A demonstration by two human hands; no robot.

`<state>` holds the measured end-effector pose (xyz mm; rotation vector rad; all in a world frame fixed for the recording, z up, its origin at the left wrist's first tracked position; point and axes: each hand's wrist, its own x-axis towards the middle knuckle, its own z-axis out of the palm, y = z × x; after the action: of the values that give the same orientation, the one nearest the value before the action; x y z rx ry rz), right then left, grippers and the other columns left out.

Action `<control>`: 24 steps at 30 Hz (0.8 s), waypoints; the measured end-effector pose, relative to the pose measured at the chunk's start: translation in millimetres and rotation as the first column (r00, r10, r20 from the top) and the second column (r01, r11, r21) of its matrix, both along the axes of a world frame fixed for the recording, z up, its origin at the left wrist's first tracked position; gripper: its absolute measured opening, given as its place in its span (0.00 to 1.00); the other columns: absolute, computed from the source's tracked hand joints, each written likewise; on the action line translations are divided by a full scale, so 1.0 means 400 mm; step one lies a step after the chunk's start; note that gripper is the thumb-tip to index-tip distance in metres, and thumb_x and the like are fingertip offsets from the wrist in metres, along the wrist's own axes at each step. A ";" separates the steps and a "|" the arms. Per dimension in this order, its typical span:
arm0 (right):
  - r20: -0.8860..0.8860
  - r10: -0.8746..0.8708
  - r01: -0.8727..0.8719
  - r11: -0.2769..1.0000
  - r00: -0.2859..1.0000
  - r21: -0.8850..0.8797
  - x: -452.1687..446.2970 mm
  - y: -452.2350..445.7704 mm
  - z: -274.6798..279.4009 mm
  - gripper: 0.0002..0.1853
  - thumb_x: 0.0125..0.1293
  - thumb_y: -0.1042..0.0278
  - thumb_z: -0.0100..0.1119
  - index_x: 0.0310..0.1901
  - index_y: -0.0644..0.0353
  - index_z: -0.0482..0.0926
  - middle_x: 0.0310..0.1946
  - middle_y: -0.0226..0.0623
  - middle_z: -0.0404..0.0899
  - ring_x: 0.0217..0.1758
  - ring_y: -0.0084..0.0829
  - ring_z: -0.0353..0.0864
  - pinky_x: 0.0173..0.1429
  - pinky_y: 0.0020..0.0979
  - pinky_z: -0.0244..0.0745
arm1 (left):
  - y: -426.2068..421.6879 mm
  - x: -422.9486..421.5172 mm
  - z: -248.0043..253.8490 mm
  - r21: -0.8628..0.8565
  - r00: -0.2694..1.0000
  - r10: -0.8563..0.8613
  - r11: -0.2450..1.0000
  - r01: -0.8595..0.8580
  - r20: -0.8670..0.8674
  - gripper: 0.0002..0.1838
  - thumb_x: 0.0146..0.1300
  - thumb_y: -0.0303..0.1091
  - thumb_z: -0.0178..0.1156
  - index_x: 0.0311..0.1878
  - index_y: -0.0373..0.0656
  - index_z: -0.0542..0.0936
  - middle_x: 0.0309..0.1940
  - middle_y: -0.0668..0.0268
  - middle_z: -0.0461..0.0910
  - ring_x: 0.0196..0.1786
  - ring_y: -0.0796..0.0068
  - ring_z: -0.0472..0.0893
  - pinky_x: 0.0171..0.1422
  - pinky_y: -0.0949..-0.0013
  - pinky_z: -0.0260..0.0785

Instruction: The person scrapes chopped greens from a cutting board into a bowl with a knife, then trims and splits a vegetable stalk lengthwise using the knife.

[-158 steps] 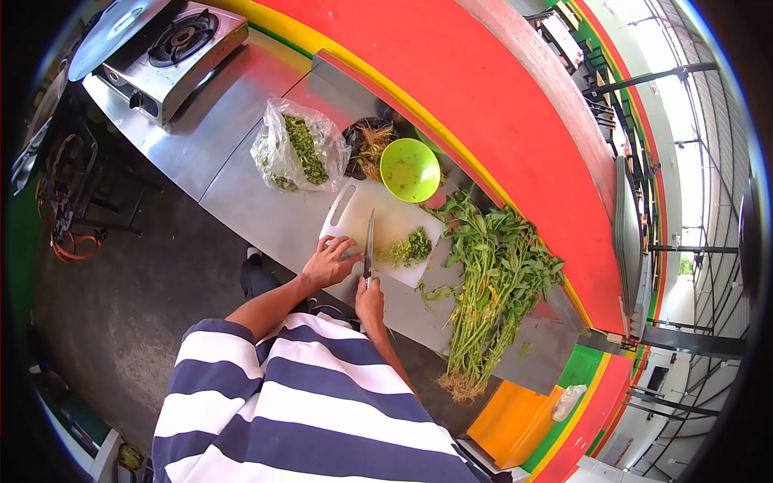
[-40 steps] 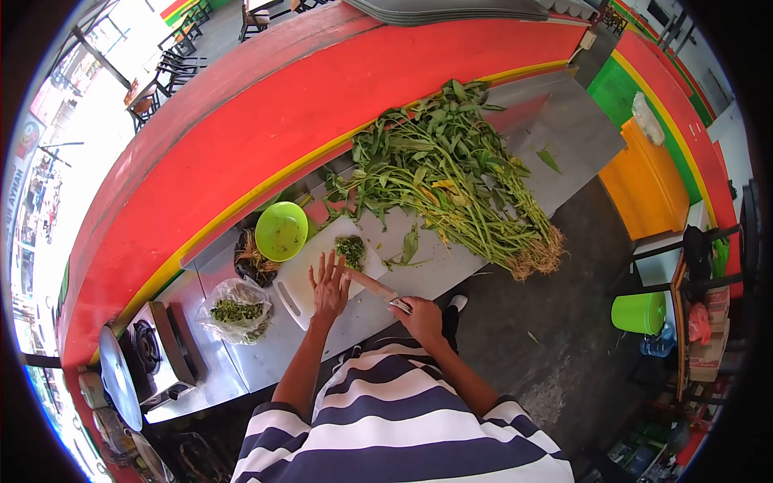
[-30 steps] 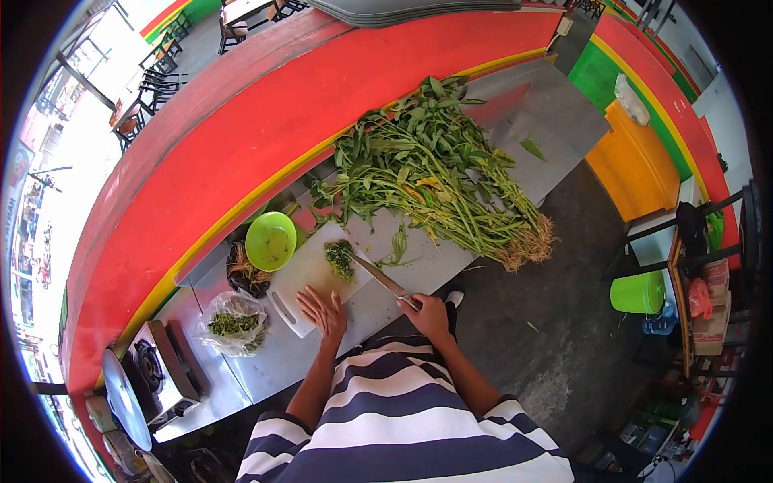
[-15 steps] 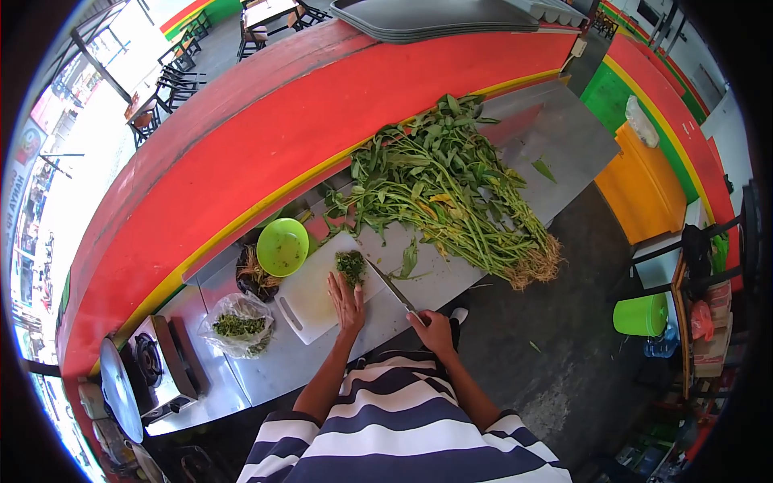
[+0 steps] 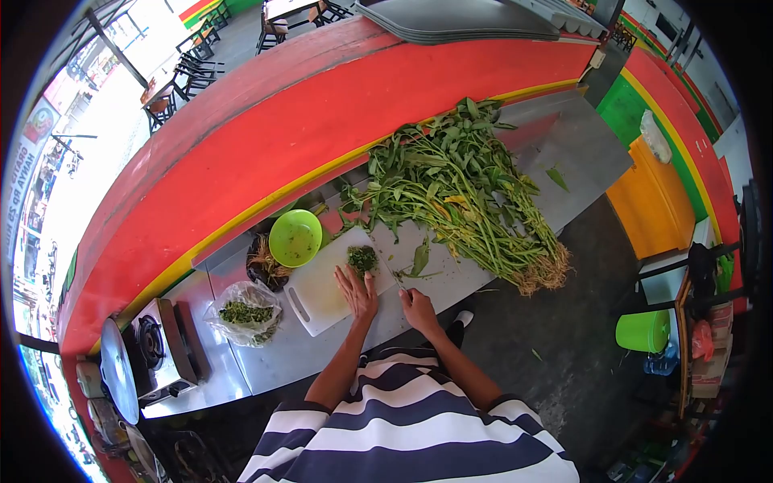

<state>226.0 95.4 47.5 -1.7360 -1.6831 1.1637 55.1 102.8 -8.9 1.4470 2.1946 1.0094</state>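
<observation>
My left hand [image 5: 357, 293] lies with fingers stretched out on the white cutting board [image 5: 316, 291], its fingertips beside a small heap of chopped greens [image 5: 362, 258]. In my right hand [image 5: 418, 310] is a knife [image 5: 396, 278], gripped by its handle near the board's right edge. The blade points away from me toward the heap and shows only as a thin line. Beyond the board's right side a large pile of leafy green stalks with roots [image 5: 459, 193] covers the counter.
A green bowl [image 5: 295, 238] stands behind the board. To the left are a plastic bag of cut greens [image 5: 245, 312] and a gas stove [image 5: 161, 346]. Behind the metal counter [image 5: 592, 153] rises a red wall [image 5: 266, 129] with dark trays [image 5: 459, 20] on top.
The knife has turned in my right hand, so its blade looks much thinner. My right hand has moved slightly left relative to the counter. The whole view has shifted a little.
</observation>
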 end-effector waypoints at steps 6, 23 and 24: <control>0.035 0.059 -0.060 0.998 0.998 0.023 -0.037 0.006 -0.050 0.24 0.76 0.49 0.49 0.38 0.66 0.80 0.28 0.53 0.83 0.36 0.55 0.84 0.44 0.48 0.77 | -0.086 -0.055 0.010 -0.143 0.981 0.080 0.984 -0.107 -0.177 0.54 0.66 0.63 0.58 0.80 0.35 0.45 0.80 0.39 0.40 0.82 0.40 0.39 0.82 0.41 0.33; -0.053 0.060 -0.058 0.997 0.997 0.053 -0.036 0.002 -0.078 0.27 0.76 0.46 0.49 0.36 0.66 0.81 0.20 0.41 0.81 0.28 0.42 0.84 0.40 0.41 0.78 | -0.046 -0.144 0.062 -0.183 0.969 -0.144 0.977 0.108 -0.199 0.57 0.56 0.60 0.70 0.80 0.43 0.51 0.80 0.51 0.49 0.83 0.52 0.47 0.81 0.40 0.34; -0.069 0.016 -0.011 0.997 0.998 0.071 -0.033 0.001 -0.085 0.27 0.76 0.46 0.49 0.37 0.66 0.82 0.21 0.40 0.81 0.28 0.41 0.84 0.40 0.40 0.78 | -0.059 -0.157 0.070 -0.184 0.969 -0.143 0.977 0.106 -0.201 0.57 0.56 0.60 0.70 0.80 0.43 0.51 0.80 0.51 0.49 0.83 0.52 0.47 0.81 0.40 0.34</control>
<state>212.8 95.7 13.4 -1.6256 -1.6774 1.1429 -7.8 79.3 18.9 1.6535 2.2370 0.6309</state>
